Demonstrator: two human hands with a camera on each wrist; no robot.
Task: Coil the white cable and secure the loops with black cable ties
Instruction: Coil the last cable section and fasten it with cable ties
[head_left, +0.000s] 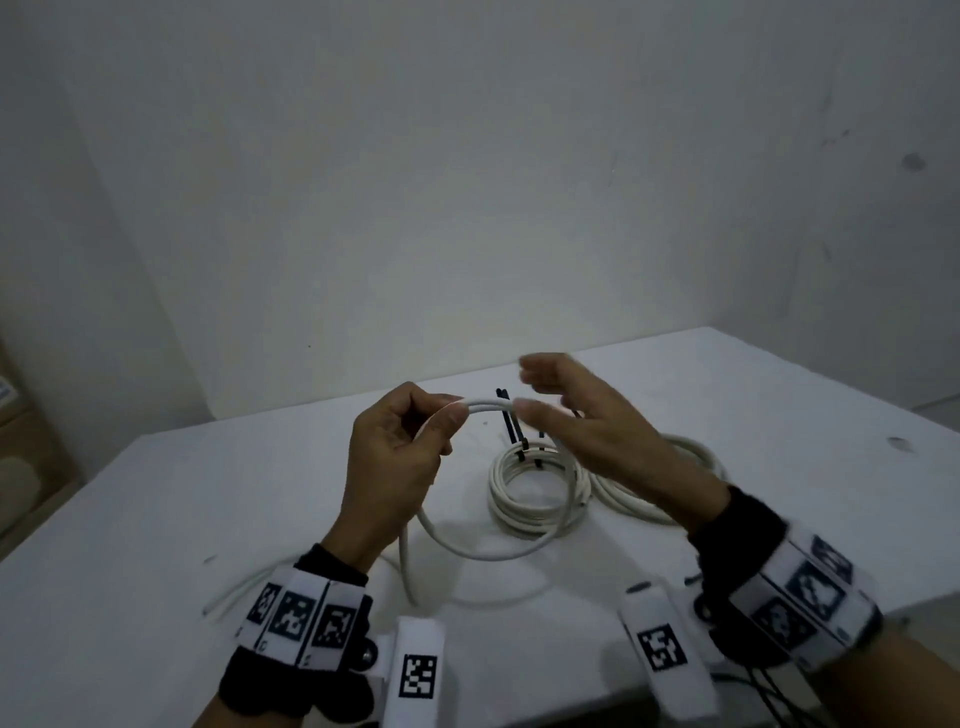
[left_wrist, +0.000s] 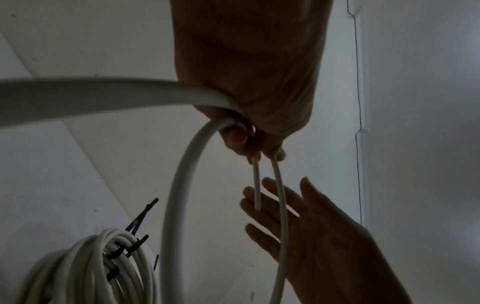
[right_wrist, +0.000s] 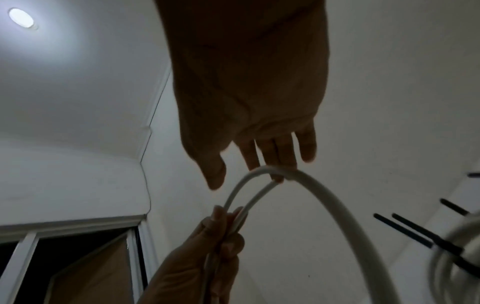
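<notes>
My left hand (head_left: 448, 415) is raised above the table and pinches the white cable (head_left: 485, 406) between thumb and fingers. In the left wrist view two strands (left_wrist: 281, 195) come out of that grip, one ending in a short free end. The cable arcs down into a wide loose loop (head_left: 470, 552) on the table. My right hand (head_left: 524, 388) hovers just right of the pinch with straight, spread fingers (right_wrist: 275, 152) at the top of the cable's arch and holds nothing. A finished coil (head_left: 535, 499) bound with black cable ties (head_left: 514, 431) lies behind.
A second white coil (head_left: 691, 457) lies at the right, partly hidden by my right hand. The white table (head_left: 208, 493) ends at a wall behind and drops off at the right edge. A loose cable tail (head_left: 234, 592) trails toward the front left.
</notes>
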